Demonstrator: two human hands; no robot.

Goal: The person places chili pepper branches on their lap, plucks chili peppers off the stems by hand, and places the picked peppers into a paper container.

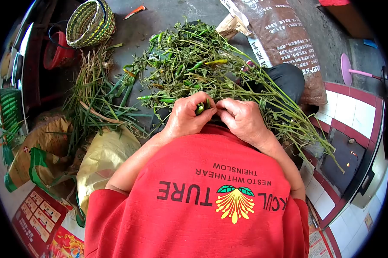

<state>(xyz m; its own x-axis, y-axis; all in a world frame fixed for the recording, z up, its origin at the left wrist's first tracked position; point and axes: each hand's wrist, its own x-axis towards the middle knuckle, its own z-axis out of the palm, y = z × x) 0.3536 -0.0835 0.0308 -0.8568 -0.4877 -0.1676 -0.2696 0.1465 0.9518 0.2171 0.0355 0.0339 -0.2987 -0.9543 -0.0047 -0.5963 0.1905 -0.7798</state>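
Close in front of my red shirt, my left hand [187,112] is closed around a few green chili peppers [201,107], whose ends poke out between thumb and fingers. My right hand [241,117] is pinched beside it, its fingertips meeting those of the left; whatever they grip is hidden. Beyond both hands lies a big heap of uprooted chili plants [189,64], with wilted leaves and green pods. One yellowish chili [216,62] shows among them. Long bare stems [297,116] reach out to the right.
Left of the heap lie spring onions [88,92], near a woven basket [90,26] and a red bucket [58,51]. A yellow sack [105,157] stands by my left arm. At the upper right lies a brown printed bag [284,34], with a tiled ledge [348,105] below it.
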